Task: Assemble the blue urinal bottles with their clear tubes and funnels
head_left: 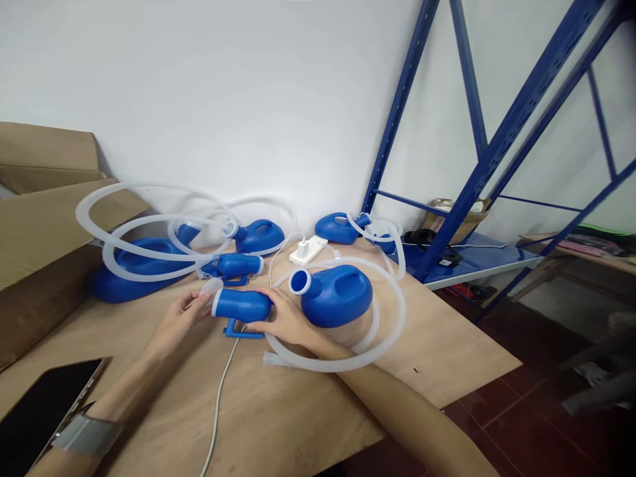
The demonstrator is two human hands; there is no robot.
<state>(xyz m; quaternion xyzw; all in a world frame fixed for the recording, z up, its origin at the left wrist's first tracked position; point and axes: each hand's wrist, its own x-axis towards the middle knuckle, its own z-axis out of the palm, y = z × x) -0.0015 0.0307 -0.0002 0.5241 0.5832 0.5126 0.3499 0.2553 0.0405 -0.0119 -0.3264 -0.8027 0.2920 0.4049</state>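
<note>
You have two hands here, your left hand and your right hand, and one watch. Before you are four blue jugs and at least two blue cups; a small blue piece at the back is too hidden to sort. You can count at least three hoses, but the overlapping loops prevent an exact number. You also have one table, one phone, one power strip, one plug and two cardboard boxes.
</note>
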